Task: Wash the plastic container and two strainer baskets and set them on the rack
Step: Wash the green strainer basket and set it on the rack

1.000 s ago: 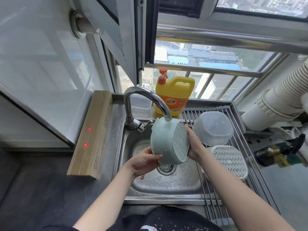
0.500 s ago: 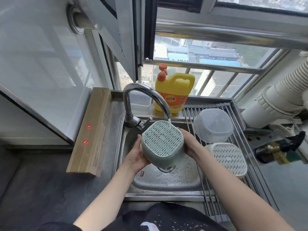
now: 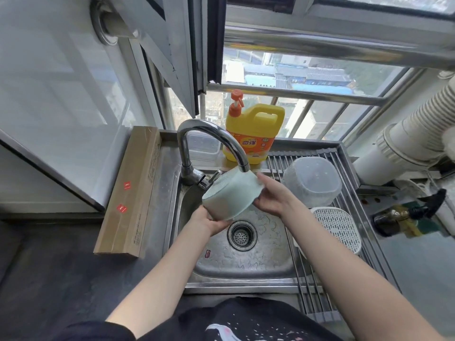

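A pale green strainer basket [image 3: 230,194] is held tilted under the tap spout [image 3: 243,166], over the sink [image 3: 246,257]. My left hand [image 3: 209,221] grips its lower edge and my right hand [image 3: 272,195] holds its right rim. On the roll-up rack [image 3: 312,299] to the right a clear plastic container [image 3: 311,180] lies upside down. A white strainer basket [image 3: 338,227] lies bottom up just in front of it.
A yellow detergent jug [image 3: 253,134] and a small clear box [image 3: 203,147] stand behind the sink. A long cardboard box [image 3: 133,193] lies along the left counter. A dark spray bottle [image 3: 406,212] lies at the right, below a white duct hose [image 3: 418,134].
I have turned the green basket: its perforated bottom faced me half a second ago, and now its smooth side wall faces me, raised closer to the spout.
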Motion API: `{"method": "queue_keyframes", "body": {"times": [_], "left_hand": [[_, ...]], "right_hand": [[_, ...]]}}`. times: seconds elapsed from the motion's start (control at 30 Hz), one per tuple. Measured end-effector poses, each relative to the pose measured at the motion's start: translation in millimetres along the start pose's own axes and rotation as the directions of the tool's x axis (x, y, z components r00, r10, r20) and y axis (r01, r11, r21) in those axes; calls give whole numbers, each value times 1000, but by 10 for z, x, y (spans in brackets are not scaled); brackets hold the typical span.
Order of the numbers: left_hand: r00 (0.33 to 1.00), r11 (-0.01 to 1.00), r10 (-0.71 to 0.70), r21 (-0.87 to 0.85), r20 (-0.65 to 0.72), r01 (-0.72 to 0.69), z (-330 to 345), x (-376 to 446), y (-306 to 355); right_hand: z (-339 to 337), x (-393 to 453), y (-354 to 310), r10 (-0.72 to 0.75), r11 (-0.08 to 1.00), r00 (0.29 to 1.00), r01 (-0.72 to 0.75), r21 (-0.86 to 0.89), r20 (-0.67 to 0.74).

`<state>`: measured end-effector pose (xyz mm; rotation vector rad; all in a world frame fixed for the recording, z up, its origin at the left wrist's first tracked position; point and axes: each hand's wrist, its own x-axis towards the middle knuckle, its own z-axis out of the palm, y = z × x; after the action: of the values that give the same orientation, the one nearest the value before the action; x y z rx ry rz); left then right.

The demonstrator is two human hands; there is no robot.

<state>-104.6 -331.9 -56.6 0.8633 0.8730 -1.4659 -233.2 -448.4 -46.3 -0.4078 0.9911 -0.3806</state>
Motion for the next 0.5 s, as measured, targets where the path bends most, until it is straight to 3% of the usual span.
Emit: {"method": "queue_keyframes", "body": {"times": [0.17,0.27,0.33,0.4,0.5], "left_hand": [[999,993,14,-117,-47,-19,-66,58,-11],[997,986,26,-165,-73,-37,-75,84,6],[994,982,28,-181,-105,-47,-70,99,21],[994,988,38,-146,-105,-53,-56,84,1],[997,996,78,-36,-6,-78,-61,57,-44]], "right_hand": [[264,-83,22,-15,997,995,22,-70,96],[310,-53,49,-27,999,998,29,-22,61],[373,-33,89,-70,997,997,70,24,-9],[372,73,127,-85,993,982,97,66,-166],[288,245,149,-85,996,918,70,-52,-388]]}}
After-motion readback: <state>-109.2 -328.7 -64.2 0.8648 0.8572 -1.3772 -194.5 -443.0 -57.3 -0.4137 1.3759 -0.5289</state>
